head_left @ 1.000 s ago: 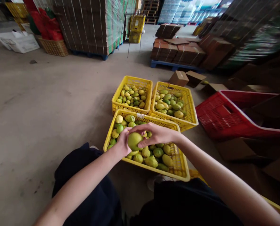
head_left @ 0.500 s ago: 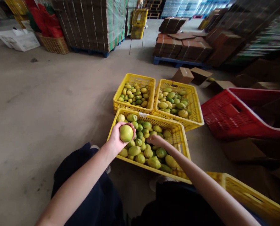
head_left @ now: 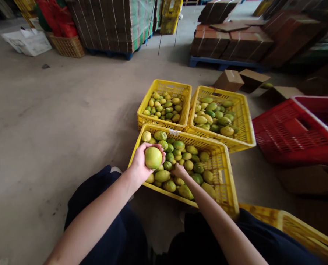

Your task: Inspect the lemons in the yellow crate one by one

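Note:
A large yellow-green lemon [head_left: 153, 158] rests in my left hand [head_left: 140, 162], whose fingers curl round it over the left side of the front yellow crate [head_left: 223, 176]. My right hand [head_left: 179, 170] reaches down among the green and yellow lemons in the middle of that crate. Its fingers are closed together and their tips are partly hidden, so whatever they hold cannot be made out. Lemons of several sizes lie around it, among them a green one [head_left: 178, 145] farther back.
Behind stand two yellow crates of lemons, a left one [head_left: 164, 123] and a right one [head_left: 249, 121]. A red crate [head_left: 285, 129] and open cardboard boxes [head_left: 253, 79] are at the right. Another yellow crate [head_left: 304, 230] is at the lower right.
The view has shifted, so the crates appear farther right. My right hand has moved left and nearer among the lemons, closer to my left hand. My left hand still holds its lemon.

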Tool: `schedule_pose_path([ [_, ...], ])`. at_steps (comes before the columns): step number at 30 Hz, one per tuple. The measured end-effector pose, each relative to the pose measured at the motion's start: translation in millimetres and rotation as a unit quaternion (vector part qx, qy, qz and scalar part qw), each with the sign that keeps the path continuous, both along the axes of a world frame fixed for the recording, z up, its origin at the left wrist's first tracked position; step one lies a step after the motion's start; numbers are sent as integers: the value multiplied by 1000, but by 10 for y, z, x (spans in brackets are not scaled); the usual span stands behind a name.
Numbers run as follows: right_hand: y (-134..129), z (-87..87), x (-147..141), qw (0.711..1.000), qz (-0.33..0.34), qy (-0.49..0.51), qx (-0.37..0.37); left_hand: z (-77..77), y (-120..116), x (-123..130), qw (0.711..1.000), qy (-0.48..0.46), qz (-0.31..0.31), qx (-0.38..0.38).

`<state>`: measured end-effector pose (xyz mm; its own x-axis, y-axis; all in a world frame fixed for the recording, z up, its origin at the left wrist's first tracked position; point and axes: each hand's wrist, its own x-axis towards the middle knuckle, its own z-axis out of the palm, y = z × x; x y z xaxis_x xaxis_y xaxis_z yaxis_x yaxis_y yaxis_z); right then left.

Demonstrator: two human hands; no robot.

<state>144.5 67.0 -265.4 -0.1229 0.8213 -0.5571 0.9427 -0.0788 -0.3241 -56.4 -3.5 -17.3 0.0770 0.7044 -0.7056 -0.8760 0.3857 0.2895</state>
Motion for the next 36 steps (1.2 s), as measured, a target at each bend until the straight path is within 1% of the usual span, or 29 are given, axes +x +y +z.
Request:
schedule_pose_path([
  [5,-147,-30,0,998,-29,-1,52,-10,-2,26,1000,-3,1,4],
  [8,-181,-8,-8,995,-56,23,73,1,21,61,1000,-4,7,-3],
  [11,-174,82,35,988,-97,67,97,9,62,102,999,-19,26,16],
  [14,-103,262,135,974,-152,125,112,19,104,138,996,-24,77,47],
  [16,-16,443,213,960,-191,172,110,38,126,159,993,-15,105,59],
  [18,90,682,282,943,-218,233,99,69,144,183,992,-10,107,68],
  [21,225,1158,348,913,-229,326,94,131,161,234,990,-30,82,107],
  [22,247,1345,359,899,-230,361,92,152,164,255,989,-41,69,122],
  [23,250,1542,363,880,-231,407,83,170,164,279,988,-54,55,133],
  [25,189,1936,356,785,-249,567,22,197,163,330,986,-80,23,142],
  [26,124,2119,347,745,-239,623,5,205,163,359,985,-93,8,144],
  [27,40,2281,336,716,-223,662,-3,210,166,389,983,-106,-3,148],
  [28,-56,2417,325,693,-208,690,-4,214,173,422,980,-119,-11,157],
  [29,-159,2523,315,676,-199,710,-5,218,184,458,977,-128,-13,169],
  [30,-258,2600,306,667,-192,719,-4,223,199,497,975,-131,-13,180],
  [31,-349,2649,297,668,-187,720,-5,231,217,538,974,-129,-8,188],
  [33,-482,2691,276,675,-189,714,0,252,253,626,973,-117,3,198],
  [34,-520,2699,262,672,-196,714,6,263,269,669,973,-109,7,206],
  [35,-539,2705,245,664,-206,719,14,273,281,710,971,-101,8,217],
  [36,-542,2715,226,649,-218,728,21,281,289,747,969,-94,9,230],
])
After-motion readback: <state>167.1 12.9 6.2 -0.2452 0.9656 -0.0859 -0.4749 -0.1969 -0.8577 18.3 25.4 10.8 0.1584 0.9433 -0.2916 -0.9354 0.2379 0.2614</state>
